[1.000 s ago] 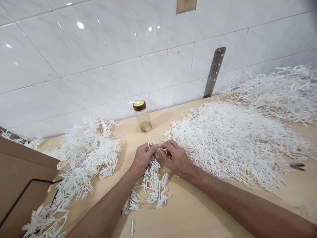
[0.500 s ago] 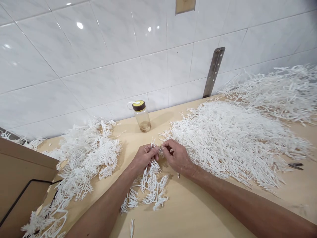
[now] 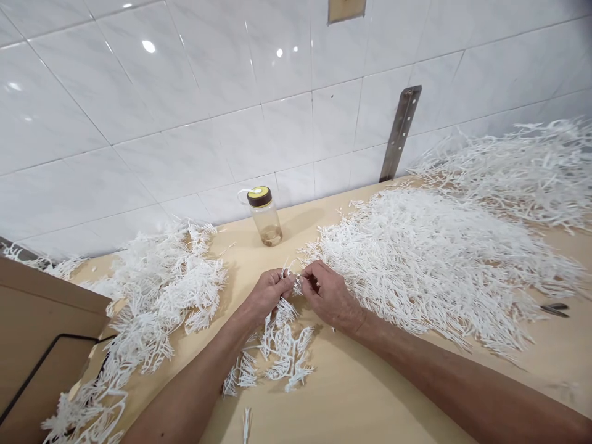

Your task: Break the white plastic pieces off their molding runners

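My left hand (image 3: 271,291) is closed in a pinch on a white branched plastic sprig (image 3: 297,285) in the middle of the view. Right beside it, my right hand (image 3: 330,295) pinches the same sprig between thumb and forefinger. Several joined white sprigs (image 3: 287,348) hang down below my left hand and spread over the tabletop. Where exactly the fingertips meet the thin stems is too small to make out. A small loose sprig (image 3: 246,425) lies nearer to me.
A big heap of white sprigs (image 3: 439,265) covers the right side, with dark metal snips (image 3: 555,309) at its edge. Another pile (image 3: 171,290) lies left, by a cardboard box (image 3: 46,333). A lidded bottle (image 3: 267,219) stands near the tiled wall (image 3: 222,142); a metal bracket (image 3: 400,135) rises behind.
My fingers have shifted slightly around the sprig, and more of its white tips show between my hands. The piles and bottle stay in place.
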Demonstrator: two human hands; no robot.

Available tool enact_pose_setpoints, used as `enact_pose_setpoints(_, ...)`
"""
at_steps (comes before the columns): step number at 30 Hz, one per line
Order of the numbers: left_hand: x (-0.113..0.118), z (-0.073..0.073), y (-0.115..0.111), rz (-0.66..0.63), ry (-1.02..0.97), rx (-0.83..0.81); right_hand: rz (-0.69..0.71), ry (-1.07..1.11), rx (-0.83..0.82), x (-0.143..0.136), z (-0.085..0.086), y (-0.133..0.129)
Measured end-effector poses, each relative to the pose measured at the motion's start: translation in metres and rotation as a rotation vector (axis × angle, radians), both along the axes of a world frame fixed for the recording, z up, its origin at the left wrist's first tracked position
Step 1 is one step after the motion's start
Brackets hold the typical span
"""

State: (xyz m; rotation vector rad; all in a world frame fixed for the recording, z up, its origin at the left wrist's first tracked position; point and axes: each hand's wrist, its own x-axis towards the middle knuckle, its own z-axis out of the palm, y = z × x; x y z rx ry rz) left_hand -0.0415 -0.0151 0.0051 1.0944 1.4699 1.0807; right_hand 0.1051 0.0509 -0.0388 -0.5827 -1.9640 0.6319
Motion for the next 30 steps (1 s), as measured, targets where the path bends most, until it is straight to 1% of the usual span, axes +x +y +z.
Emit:
enact_pose_setpoints(2, 0.000, -0.004, 0.002, 0.003, -0.016, 0.044, -0.047, -0.002, 0.013, -0.002, -0.002, -0.001)
enact_pose_setpoints(5, -0.001, -0.010, 0.004, -0.035, -0.054, 0.094, -0.093, 0.010, 0.035, -0.003, -0.006, 0.001)
enact_pose_setpoints(7, -0.003, -0.013, 0.002, -0.055, -0.074, 0.097, -0.161, 0.029, -0.008, -0.002, -0.008, 0.005)
enact_pose_setpoints(9, -0.005, -0.015, 0.000, -0.046, -0.091, 0.081, -0.231, 0.045, -0.081, 0.001, -0.008, 0.010)
enact_pose_setpoints(10, -0.006, -0.015, 0.000, -0.032, -0.097, 0.075, -0.240, 0.050, -0.109, 0.002, -0.008, 0.012)
enact_pose_setpoints(14, -0.005, -0.013, 0.000, 0.072, -0.098, 0.067, -0.133, 0.064, -0.153, 0.006, -0.005, 0.013)
enact_pose_setpoints(16, -0.003, -0.010, 0.001, 0.128, -0.111, 0.055, -0.114, 0.092, -0.151, 0.007, -0.003, 0.010)
enact_pose_setpoints(19, 0.002, -0.009, 0.002, 0.204, -0.105, 0.040, -0.070, 0.118, -0.086, 0.007, 0.000, 0.005)
enact_pose_setpoints(22, 0.006, -0.012, 0.003, 0.274, -0.055, 0.065, 0.021, 0.095, -0.015, 0.007, 0.002, 0.000)
enact_pose_setpoints(24, 0.008, -0.015, 0.003, 0.290, -0.014, 0.096, 0.049, 0.075, -0.005, 0.006, 0.002, -0.001)
enact_pose_setpoints(30, 0.009, -0.015, 0.003, 0.267, 0.074, 0.163, 0.029, 0.035, -0.033, 0.003, -0.003, 0.002)
